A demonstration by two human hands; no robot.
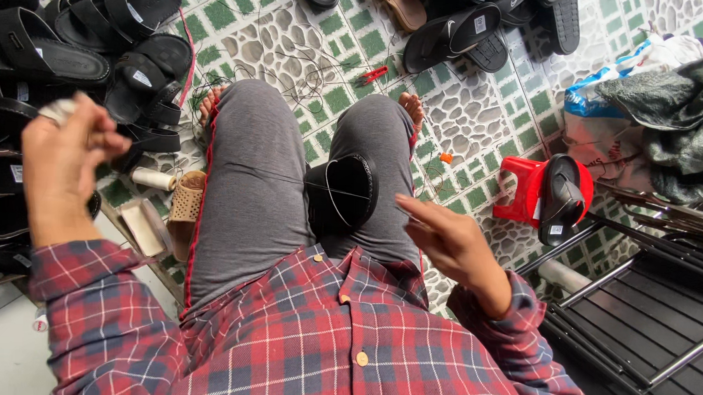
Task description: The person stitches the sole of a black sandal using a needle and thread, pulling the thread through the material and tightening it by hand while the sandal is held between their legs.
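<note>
I am mid-stitch on the round black sandal piece (342, 191) lying on my knees. My right hand (453, 238) pinches the thin dark thread (266, 177); my left hand (66, 152) grips something pale (maybe wax). Next, I think, pull gently tight.

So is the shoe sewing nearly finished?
Hard to say. Loose thread scraps on the tiled floor suggest earlier stitching. Now a black sandal piece sits between the knees, thread stretched toward the raised left hand; right hand beside it. Black sandals are piled beside.
</note>
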